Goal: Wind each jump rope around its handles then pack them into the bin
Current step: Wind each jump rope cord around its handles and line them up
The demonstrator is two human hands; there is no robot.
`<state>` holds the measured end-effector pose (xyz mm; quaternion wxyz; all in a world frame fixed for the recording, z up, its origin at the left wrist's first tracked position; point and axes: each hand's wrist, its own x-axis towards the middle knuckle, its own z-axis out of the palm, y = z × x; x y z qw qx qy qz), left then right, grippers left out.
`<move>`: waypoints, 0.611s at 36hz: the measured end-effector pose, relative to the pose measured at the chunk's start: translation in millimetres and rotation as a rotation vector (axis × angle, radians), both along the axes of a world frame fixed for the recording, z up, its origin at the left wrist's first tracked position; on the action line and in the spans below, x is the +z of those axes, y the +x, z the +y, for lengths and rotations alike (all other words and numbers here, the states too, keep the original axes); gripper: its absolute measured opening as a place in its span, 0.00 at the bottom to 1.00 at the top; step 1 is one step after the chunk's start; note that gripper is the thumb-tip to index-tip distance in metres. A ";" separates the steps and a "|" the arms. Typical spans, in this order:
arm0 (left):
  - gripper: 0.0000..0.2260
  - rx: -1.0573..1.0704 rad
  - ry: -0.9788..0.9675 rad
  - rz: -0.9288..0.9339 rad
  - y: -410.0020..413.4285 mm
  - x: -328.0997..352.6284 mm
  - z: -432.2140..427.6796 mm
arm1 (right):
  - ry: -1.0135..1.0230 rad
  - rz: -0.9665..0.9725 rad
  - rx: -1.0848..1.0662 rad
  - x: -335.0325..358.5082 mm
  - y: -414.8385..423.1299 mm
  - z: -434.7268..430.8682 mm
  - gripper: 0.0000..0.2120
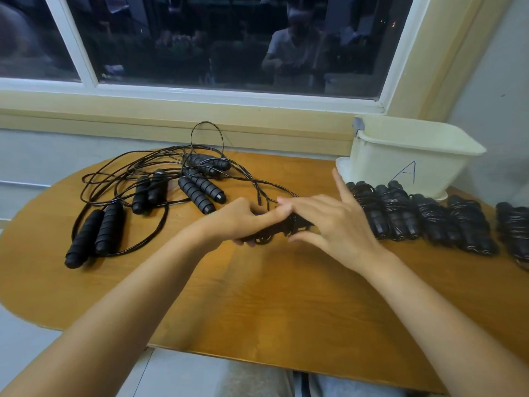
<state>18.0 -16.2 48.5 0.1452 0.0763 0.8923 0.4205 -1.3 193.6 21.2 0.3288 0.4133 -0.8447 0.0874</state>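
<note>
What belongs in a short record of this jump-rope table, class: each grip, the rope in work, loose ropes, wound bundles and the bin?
left grip: hand holds the handles being wound
right grip: fingers mostly straight over those handles; pinch unclear
loose ropes: four handle pairs, cords tangled, on the table's left
wound bundles: five in view, in a row before the bin
bin: cream, marked A, back right; inside hidden
table: wooden, under a window
</note>
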 end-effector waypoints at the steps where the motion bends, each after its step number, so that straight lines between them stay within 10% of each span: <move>1: 0.37 0.004 0.011 -0.063 -0.9 4.6 -2.0 | -0.034 -0.042 0.017 -1.2 -0.4 1.3 0.32; 7: 0.43 0.107 0.598 -0.233 -12.2 6.0 -19.5 | -0.696 -0.678 -0.097 2.7 9.0 7.1 0.27; 12: 0.21 0.069 0.471 0.144 -6.4 -24.0 22.7 | -1.033 -0.844 -0.097 -5.9 3.8 3.9 0.23; 17: 0.33 0.001 0.490 0.273 -17.2 -49.7 50.3 | -1.218 -0.910 -0.081 -11.5 0.7 5.6 0.13; 22: 0.23 0.006 0.488 0.289 -36.8 -56.8 48.5 | -1.313 -1.018 -0.080 -21.7 -3.8 16.0 0.13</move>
